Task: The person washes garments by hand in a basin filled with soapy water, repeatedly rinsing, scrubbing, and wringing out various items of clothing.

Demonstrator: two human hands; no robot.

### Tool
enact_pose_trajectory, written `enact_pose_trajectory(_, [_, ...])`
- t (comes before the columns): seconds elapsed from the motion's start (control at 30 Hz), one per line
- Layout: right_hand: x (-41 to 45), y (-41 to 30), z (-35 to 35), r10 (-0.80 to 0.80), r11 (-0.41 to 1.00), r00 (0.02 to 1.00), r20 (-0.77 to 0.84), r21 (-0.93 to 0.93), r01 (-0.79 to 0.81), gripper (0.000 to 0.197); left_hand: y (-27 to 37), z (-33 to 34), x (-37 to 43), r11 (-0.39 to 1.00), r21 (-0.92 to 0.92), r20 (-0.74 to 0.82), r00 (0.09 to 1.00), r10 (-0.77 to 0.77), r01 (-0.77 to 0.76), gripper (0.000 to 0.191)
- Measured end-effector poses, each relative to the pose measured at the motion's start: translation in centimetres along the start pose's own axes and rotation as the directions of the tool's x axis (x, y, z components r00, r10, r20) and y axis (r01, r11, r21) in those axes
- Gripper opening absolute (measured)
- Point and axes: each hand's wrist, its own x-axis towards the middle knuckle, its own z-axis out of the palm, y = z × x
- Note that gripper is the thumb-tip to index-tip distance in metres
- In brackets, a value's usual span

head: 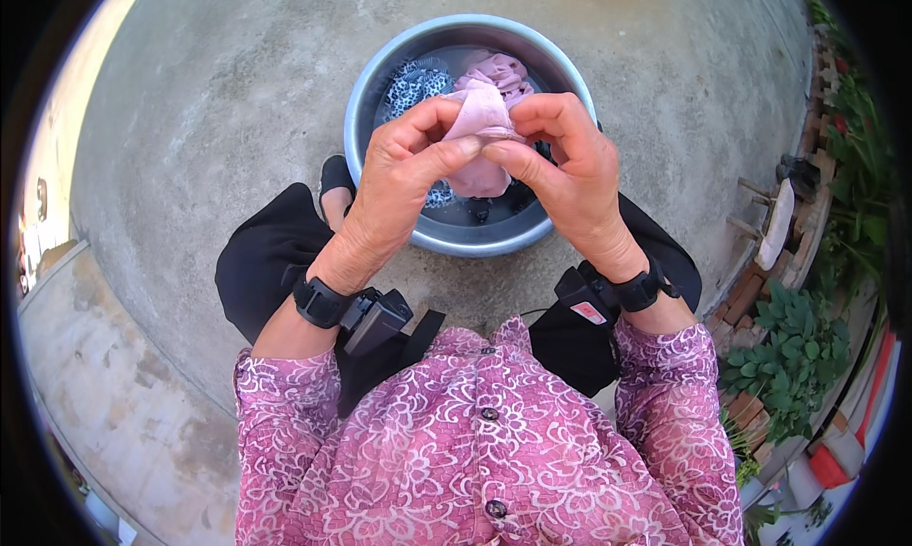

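Both hands pinch one pink cloth [479,111] above a round metal basin [470,248]. My left hand [406,161] grips its left side between thumb and fingers, and my right hand [566,161] holds the edge on the right. The two thumbs nearly meet at a fold or seam. Below, the basin contains water with more bunched pink fabric [499,72] at the far side. A blue-and-white leopard-print cloth [419,83] lies in the water at the left. Dark fabric [482,210] shows near the basin's front, partly hidden by my hands.
The basin stands on a concrete floor [228,83] between my knees. Right of me, a small stool [775,222] leans by a low brick border [748,297] with green plants [791,354]. A red-handled tool [830,464] lies at the lower right. A raised concrete ledge [121,375] runs along the left.
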Motion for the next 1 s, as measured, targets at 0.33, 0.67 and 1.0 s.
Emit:
enact_pose_trajectory(0.33, [0.7, 1.1, -1.3, 0.343, 0.891, 0.934, 0.105, 0.28, -0.358, 0.021, -0.9, -0.3, 0.5, 0.963, 0.248, 0.033, 0.992, -0.121, 0.109, 0.024])
enact_pose_trajectory(0.67, [1.2, 1.2, -1.4, 0.526, 0.792, 0.835, 0.163, 0.264, -0.55, 0.021, -1.1, -0.1, 0.5, 0.881, 0.471, -0.136, 0.991, 0.02, 0.047, 0.017])
enact_pose_trajectory(1.0, [0.8, 1.4, -0.6, 0.462, 0.829, 0.867, 0.186, 0.256, -0.496, 0.027, -1.7, -0.5, 0.4, 0.763, 0.64, 0.022, 0.995, 0.093, -0.086, 0.012])
